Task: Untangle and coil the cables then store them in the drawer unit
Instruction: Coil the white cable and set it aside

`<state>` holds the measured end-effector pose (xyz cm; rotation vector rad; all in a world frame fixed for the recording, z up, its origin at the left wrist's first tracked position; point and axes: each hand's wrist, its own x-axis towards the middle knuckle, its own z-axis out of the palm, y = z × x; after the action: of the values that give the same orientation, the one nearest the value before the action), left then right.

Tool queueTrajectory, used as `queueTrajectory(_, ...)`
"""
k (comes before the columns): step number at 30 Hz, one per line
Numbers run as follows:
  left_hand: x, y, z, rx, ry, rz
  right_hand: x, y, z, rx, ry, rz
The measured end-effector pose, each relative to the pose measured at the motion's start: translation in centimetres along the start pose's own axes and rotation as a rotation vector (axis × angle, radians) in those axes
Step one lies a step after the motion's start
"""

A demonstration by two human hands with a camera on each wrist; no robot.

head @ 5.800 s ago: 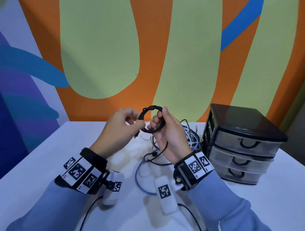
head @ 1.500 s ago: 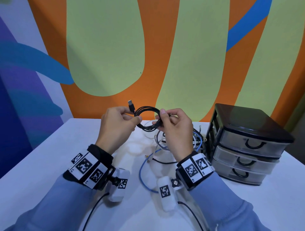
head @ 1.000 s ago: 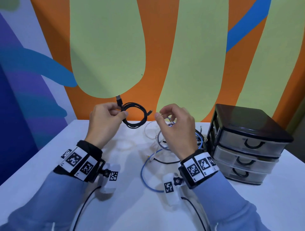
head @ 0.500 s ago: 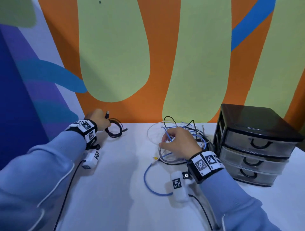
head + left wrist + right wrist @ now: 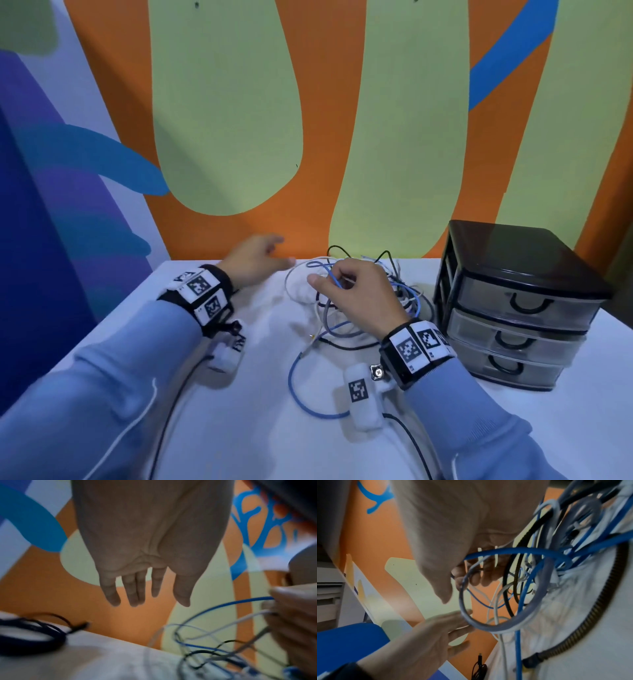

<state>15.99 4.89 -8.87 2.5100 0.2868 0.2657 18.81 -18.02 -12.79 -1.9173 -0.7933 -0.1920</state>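
The drawer unit (image 5: 517,305) stands at the right of the white tabletop (image 5: 260,428), its three drawers closed and their contents hidden. Just left of it lies the cable tangle (image 5: 359,308); the right hand (image 5: 356,294) pinches a blue cable (image 5: 332,277) from it. The left hand (image 5: 255,263) hovers with fingers spread, holding nothing, near a coiled black cable (image 5: 32,635) at the far left.

Glossy plastic drawer unit (image 5: 520,301), matt table (image 5: 274,428) — seemingly laminate
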Motion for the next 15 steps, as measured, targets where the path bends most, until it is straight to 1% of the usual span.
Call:
queueTrajectory(1,-0.1,1.0,0.9,-0.093,-0.051,0.0,0.0,-0.2,0.0,0.017,0.012,-0.015)
queueTrajectory(2,-0.1,1.6,1.8,-0.186,-0.073,0.004,0.0,-0.4,-0.1,0.031,0.029,-0.019)
queueTrajectory(3,0.0,1.8,2.7,-0.267,-0.068,0.014,0.1,-0.5,-0.3,0.046,0.043,0.003)
queueTrajectory(6,-0.3,2.4,3.5,-0.388,0.05,0.051,0.4,0.0,-0.4,0.126,0.088,0.078)
queueTrajectory(8,-1.1,3.1,3.3,-0.448,0.092,0.074,0.5,0.5,-0.5,0.049,0.118,0.035)
queueTrajectory(11,-2.4,4.5,2.3,-0.515,0.156,0.239,0.6,1.1,-0.6,-0.133,0.199,-0.05)
queueTrajectory(13,-3.5,5.5,1.3,-0.524,0.207,0.372,0.7,1.3,-0.6,-0.211,0.279,-0.073)
queueTrajectory(15,-4.2,6.2,0.6,-0.616,0.274,0.459,0.9,1.3,-0.6,-0.244,0.316,-0.065)
